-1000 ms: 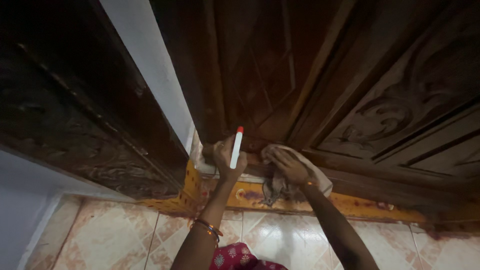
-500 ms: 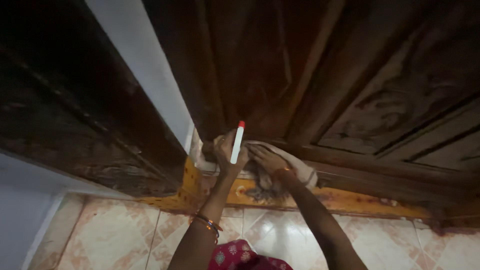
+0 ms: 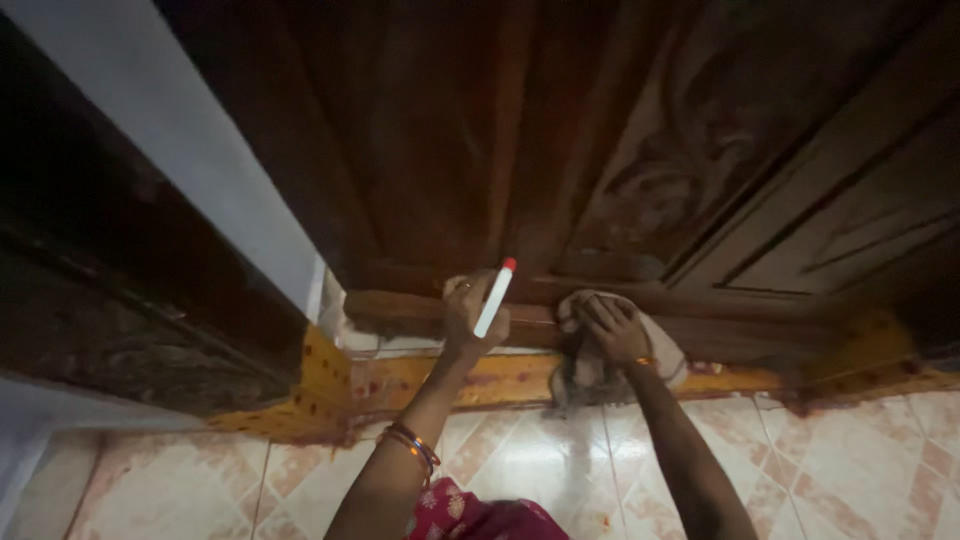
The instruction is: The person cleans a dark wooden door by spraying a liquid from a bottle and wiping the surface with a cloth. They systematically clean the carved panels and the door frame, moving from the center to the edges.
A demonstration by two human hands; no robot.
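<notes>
Left hand: the left hand is reaching up to the foot of the door, fingers curled around a white stick with a red tip, wrist bent back against the wood.
Stick: it is slanting up and to the right out of that fist, red tip on top, lying across the bottom rail of the door.
Right hand: the right hand is lying flat and spread, palm down, pressing a cloth against the bottom rail, just right of the left hand but not touching it.
Cloth: pale and crumpled, it is bunching out from under the palm; its dark, frayed end is hanging down over the yellow sill toward the floor.
Door: dark carved wood, filling the top of the view, with scrollwork panels showing to the right.
Sill: a yellow strip with red blotches is running under the door, turning a corner at the left.
Wall: a white edge is slanting down at the left, with more dark carved wood beyond it.
Floor: glossy patterned tiles in cream and pink are shining below both arms.
Wrists: bangles are sitting on the left forearm, and a thin orange band is showing at the right wrist.
Clothing: a bit of red patterned cloth is peeking in at the bottom edge.
</notes>
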